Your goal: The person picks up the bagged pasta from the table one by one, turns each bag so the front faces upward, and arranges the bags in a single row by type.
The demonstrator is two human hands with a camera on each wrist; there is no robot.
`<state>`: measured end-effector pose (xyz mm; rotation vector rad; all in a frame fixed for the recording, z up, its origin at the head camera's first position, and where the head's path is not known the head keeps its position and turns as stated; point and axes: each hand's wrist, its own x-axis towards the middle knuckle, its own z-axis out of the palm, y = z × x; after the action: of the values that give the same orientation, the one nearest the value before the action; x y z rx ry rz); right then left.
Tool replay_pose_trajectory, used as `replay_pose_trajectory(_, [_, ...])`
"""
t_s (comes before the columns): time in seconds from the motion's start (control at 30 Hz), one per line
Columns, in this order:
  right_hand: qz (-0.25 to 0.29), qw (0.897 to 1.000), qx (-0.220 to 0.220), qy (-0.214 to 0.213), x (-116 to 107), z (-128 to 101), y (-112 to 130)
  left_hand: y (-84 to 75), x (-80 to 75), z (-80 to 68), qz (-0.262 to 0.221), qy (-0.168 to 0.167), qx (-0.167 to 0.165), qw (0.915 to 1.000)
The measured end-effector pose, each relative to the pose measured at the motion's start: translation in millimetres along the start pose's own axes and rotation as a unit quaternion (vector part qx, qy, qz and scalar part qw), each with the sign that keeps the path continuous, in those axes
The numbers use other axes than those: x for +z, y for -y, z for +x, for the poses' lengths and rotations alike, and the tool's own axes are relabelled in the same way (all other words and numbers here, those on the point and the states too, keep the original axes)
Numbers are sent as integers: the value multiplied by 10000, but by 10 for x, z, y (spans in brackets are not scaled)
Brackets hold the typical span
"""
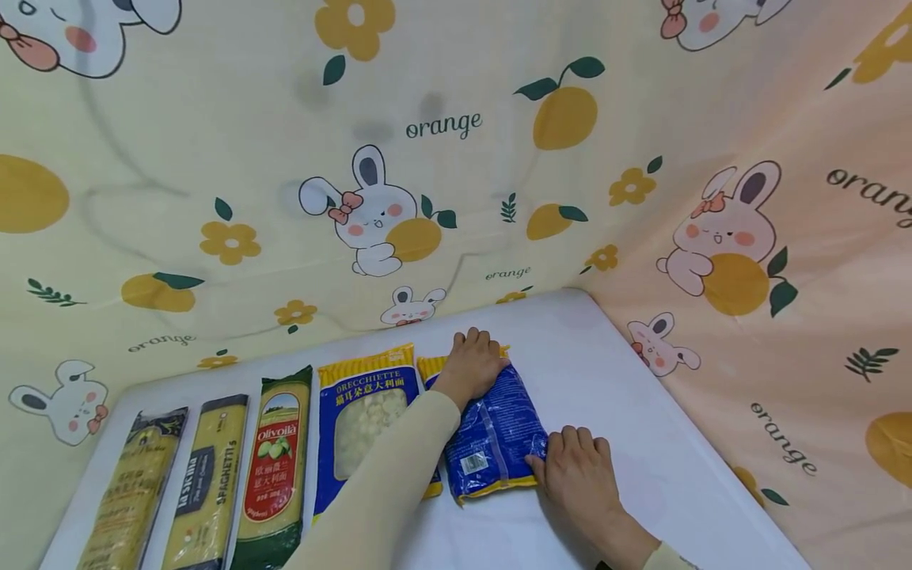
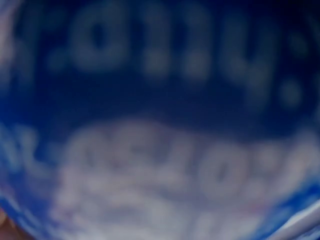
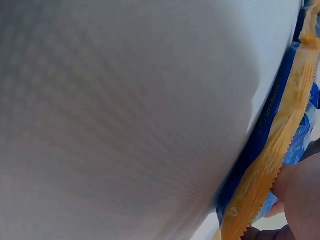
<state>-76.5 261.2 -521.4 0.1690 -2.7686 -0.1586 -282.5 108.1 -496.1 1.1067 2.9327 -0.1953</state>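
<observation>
A blue bag of pasta with yellow ends (image 1: 495,435) lies with its printed back and barcode facing up. Across its far end my left hand (image 1: 472,364) grips the bag, fingers bent over the top edge. My right hand (image 1: 580,475) holds the near right corner, the thumb on the blue film. In the right wrist view, fingers (image 3: 302,195) pinch the bag beside its yellow crimped seal (image 3: 265,185). Blurred blue film with pale lettering (image 2: 160,165) fills the left wrist view. A matching orecchiette bag (image 1: 370,419) lies face up just left, partly behind my left sleeve.
Further left, three long pasta packs lie side by side: a green and red Olivoilà pack (image 1: 274,467), a spaghetti pack (image 1: 207,483) and a yellow pack with a dark top (image 1: 135,491). The white table (image 1: 641,443) meets a printed curtain (image 1: 484,198) at the back and right.
</observation>
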Motion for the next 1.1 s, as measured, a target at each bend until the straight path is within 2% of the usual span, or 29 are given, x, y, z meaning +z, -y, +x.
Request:
replay_pose_trajectory(0.13, [-22, 9999, 8, 98, -12, 0, 5, 1, 41, 23, -170, -30, -120, 9998])
replay_pose_trajectory(0.33, [-60, 9999, 68, 110, -26, -3, -3, -4, 82, 50, -409, -367, -394, 9977])
replay_pose_trajectory(0.5, [80, 9999, 66, -6, -10, 11, -22, 6, 68, 49, -148, -366, -286, 9988])
replay_pose_trajectory(0.57, [174, 9997, 48, -143, 6, 16, -40, 11, 55, 44, 69, -480, -237, 9985])
replay_pose_trajectory(0.67, [368, 9978, -90, -541, 29, 25, -61, 42, 42, 29, 263, -812, -174, 9962])
replay_pose_trajectory(0.8, [539, 9922, -352, -1070, -13, 53, -75, 122, 11, -14, 244, -1493, -77, 9885])
replay_pose_trajectory(0.93, [676, 9869, -504, -1377, -144, 130, -82, 233, -53, -76, 118, -2112, -36, 9774])
replay_pose_trajectory(1.1, [681, 9811, -695, -1675, -379, 294, -107, 378, -170, -147, -124, -2598, -169, 9654])
